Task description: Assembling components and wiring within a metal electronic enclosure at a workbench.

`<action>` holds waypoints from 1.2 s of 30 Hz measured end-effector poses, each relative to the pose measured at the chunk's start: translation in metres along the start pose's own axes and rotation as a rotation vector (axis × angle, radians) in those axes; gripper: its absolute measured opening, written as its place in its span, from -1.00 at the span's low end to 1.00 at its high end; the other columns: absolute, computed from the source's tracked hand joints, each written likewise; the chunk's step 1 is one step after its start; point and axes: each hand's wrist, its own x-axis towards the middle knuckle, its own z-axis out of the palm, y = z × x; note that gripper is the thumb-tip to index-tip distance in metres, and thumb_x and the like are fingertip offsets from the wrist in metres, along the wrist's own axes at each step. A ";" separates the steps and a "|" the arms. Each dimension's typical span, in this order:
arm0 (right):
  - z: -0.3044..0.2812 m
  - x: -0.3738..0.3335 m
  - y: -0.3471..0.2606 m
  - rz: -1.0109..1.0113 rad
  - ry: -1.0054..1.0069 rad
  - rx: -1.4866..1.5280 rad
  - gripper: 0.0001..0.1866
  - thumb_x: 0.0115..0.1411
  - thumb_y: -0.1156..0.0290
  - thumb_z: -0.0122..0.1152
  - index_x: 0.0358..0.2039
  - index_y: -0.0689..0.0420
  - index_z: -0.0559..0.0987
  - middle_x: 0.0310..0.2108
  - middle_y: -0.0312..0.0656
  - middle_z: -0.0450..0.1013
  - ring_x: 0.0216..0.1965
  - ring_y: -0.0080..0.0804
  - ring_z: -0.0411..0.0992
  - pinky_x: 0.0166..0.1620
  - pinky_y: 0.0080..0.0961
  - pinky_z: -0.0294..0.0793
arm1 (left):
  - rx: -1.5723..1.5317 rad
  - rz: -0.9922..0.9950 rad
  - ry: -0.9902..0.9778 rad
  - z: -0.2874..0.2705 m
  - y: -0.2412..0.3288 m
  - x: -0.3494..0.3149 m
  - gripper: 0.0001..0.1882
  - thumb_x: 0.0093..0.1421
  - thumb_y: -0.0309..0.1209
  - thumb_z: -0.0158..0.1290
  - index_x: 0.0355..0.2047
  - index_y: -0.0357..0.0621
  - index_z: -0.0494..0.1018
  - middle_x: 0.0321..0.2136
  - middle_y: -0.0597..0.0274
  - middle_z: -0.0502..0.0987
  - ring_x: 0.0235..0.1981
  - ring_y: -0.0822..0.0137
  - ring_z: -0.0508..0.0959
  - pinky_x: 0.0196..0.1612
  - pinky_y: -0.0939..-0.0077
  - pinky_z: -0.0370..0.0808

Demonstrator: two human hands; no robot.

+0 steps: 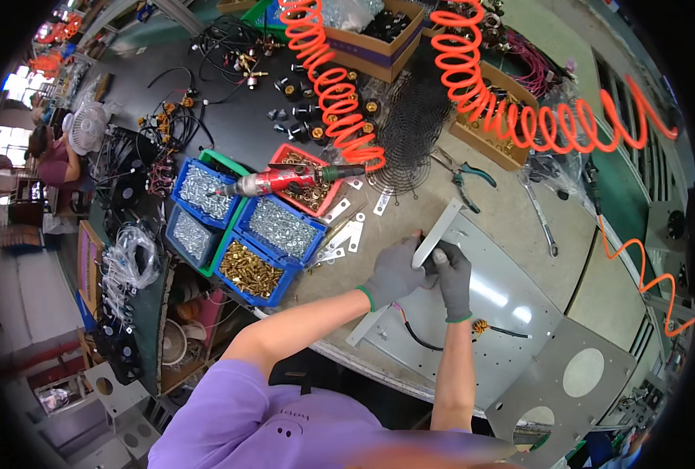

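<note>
A grey sheet-metal panel with an upright bent flange lies on the bench before me. My left hand, in a grey glove with a green cuff, is closed against the flange's left side, its fingertips partly hidden. On the other side of the flange, my right hand, gloved alike, has its fingers curled in toward the metal. A small dark part seems to sit at those fingers, too covered to name. A black cable and a yellow-and-black coil with leads rest on the panel below my right hand.
Left of my hands stand bins of screws and nuts. A red pneumatic screwdriver lies across them on an orange coiled hose. Pliers, a wrench, black wire grilles and flat metal strips lie beyond.
</note>
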 end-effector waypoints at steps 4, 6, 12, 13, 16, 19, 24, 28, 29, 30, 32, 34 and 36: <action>-0.006 0.019 -0.004 0.203 0.016 0.107 -0.68 0.22 0.31 0.06 -0.16 0.32 0.49 -0.49 -0.25 0.45 -0.51 -0.61 0.35 -0.42 -0.64 0.38 | 0.006 0.035 0.012 0.004 -0.001 0.022 -0.26 -0.14 -0.37 0.06 0.12 -0.26 0.17 -0.20 -0.08 0.45 -0.23 -0.02 0.50 -0.19 0.20 0.44; 0.006 0.013 0.001 0.168 0.045 0.160 -0.61 0.23 0.19 0.05 -0.19 0.32 0.48 -0.62 -0.33 0.36 -0.69 -0.68 0.24 -0.67 -0.72 0.18 | 0.018 0.009 -0.004 0.007 -0.007 0.017 -0.27 -0.14 -0.37 0.05 0.11 -0.27 0.18 -0.21 -0.07 0.45 -0.24 -0.02 0.50 -0.19 0.21 0.44; 0.012 -0.005 0.004 0.063 0.135 0.000 -0.65 0.23 0.36 -0.01 -0.04 0.30 0.43 -0.41 -0.25 0.41 -0.47 -0.59 0.31 -0.38 -0.63 0.29 | 0.010 0.066 0.064 0.006 -0.008 0.010 -0.27 -0.14 -0.37 0.06 0.11 -0.27 0.18 -0.20 -0.06 0.44 -0.22 0.00 0.49 -0.19 0.23 0.45; 0.008 -0.007 0.004 0.096 0.109 0.001 -0.65 0.21 0.42 0.01 -0.02 0.30 0.42 -0.22 -0.18 0.46 -0.25 -0.51 0.39 -0.12 -0.55 0.38 | 0.020 0.064 0.061 0.005 -0.008 0.009 -0.27 -0.14 -0.37 0.06 0.11 -0.26 0.18 -0.19 -0.06 0.44 -0.21 0.00 0.49 -0.19 0.23 0.45; -0.007 -0.004 0.015 0.053 0.051 -0.031 -0.66 0.21 0.42 0.00 -0.02 0.28 0.43 -0.25 -0.20 0.47 -0.30 -0.54 0.40 -0.21 -0.60 0.37 | 0.034 0.078 0.066 0.008 -0.011 0.009 -0.27 -0.14 -0.36 0.06 0.12 -0.26 0.18 -0.19 -0.05 0.44 -0.21 0.00 0.49 -0.18 0.23 0.44; -0.001 -0.003 0.011 -0.082 0.078 -0.060 -0.69 0.22 0.43 -0.01 -0.06 0.29 0.46 -0.32 -0.22 0.49 -0.41 -0.57 0.43 -0.34 -0.64 0.42 | 0.033 0.058 0.040 0.008 -0.010 0.008 -0.27 -0.12 -0.34 0.06 0.12 -0.23 0.17 -0.19 -0.02 0.43 -0.19 0.01 0.47 -0.16 0.23 0.43; -0.004 -0.005 0.014 0.008 0.109 -0.027 -0.72 0.19 0.54 -0.04 -0.09 0.31 0.46 -0.26 -0.15 0.48 -0.36 -0.52 0.45 -0.26 -0.60 0.45 | 0.017 0.034 0.027 0.012 -0.010 0.014 -0.26 -0.14 -0.34 0.08 0.12 -0.18 0.19 -0.21 -0.02 0.44 -0.22 0.00 0.48 -0.17 0.20 0.43; -0.002 -0.005 0.007 0.072 0.108 0.171 -0.72 0.19 0.54 -0.05 -0.09 0.32 0.45 -0.25 -0.10 0.48 -0.33 -0.45 0.49 -0.24 -0.55 0.50 | 0.033 0.024 0.050 0.004 -0.008 0.013 -0.25 -0.15 -0.38 0.08 0.13 -0.17 0.18 -0.23 -0.04 0.47 -0.23 0.01 0.51 -0.20 0.24 0.45; -0.001 -0.008 0.011 0.086 0.177 0.151 -0.72 0.20 0.54 -0.06 -0.08 0.33 0.43 -0.26 -0.08 0.47 -0.32 -0.43 0.49 -0.23 -0.52 0.53 | 0.037 0.033 0.017 0.006 -0.009 0.013 -0.25 -0.15 -0.38 0.08 0.13 -0.17 0.18 -0.23 -0.04 0.47 -0.23 0.01 0.51 -0.20 0.24 0.45; 0.000 -0.009 0.013 0.087 0.235 0.134 -0.71 0.20 0.55 -0.07 -0.07 0.34 0.41 -0.27 -0.06 0.47 -0.30 -0.40 0.49 -0.22 -0.49 0.55 | 0.041 0.016 0.005 0.005 -0.011 0.016 -0.26 -0.15 -0.38 0.07 0.13 -0.16 0.19 -0.23 -0.04 0.47 -0.24 0.01 0.51 -0.19 0.25 0.45; -0.004 -0.015 0.016 0.093 0.283 0.155 -0.72 0.20 0.56 -0.06 -0.07 0.35 0.40 -0.26 -0.06 0.47 -0.30 -0.39 0.50 -0.21 -0.49 0.55 | 0.056 0.008 -0.012 0.007 -0.010 0.017 -0.26 -0.16 -0.39 0.07 0.12 -0.15 0.19 -0.24 -0.04 0.48 -0.25 0.01 0.52 -0.19 0.26 0.45; -0.006 -0.019 0.018 0.092 0.324 0.173 -0.72 0.20 0.57 -0.06 -0.07 0.36 0.40 -0.26 -0.05 0.46 -0.30 -0.39 0.50 -0.20 -0.49 0.55 | 0.017 0.031 0.022 0.011 -0.007 0.017 -0.29 -0.16 -0.41 0.04 0.11 -0.14 0.21 -0.24 -0.03 0.48 -0.25 0.02 0.52 -0.18 0.28 0.45; -0.001 -0.021 0.018 0.059 0.331 0.239 -0.71 0.20 0.57 -0.04 -0.07 0.37 0.40 -0.25 -0.04 0.47 -0.29 -0.39 0.50 -0.20 -0.49 0.55 | 0.002 0.034 0.020 0.010 -0.005 0.016 -0.30 -0.17 -0.42 0.03 0.10 -0.13 0.22 -0.25 -0.03 0.49 -0.26 0.03 0.52 -0.18 0.28 0.45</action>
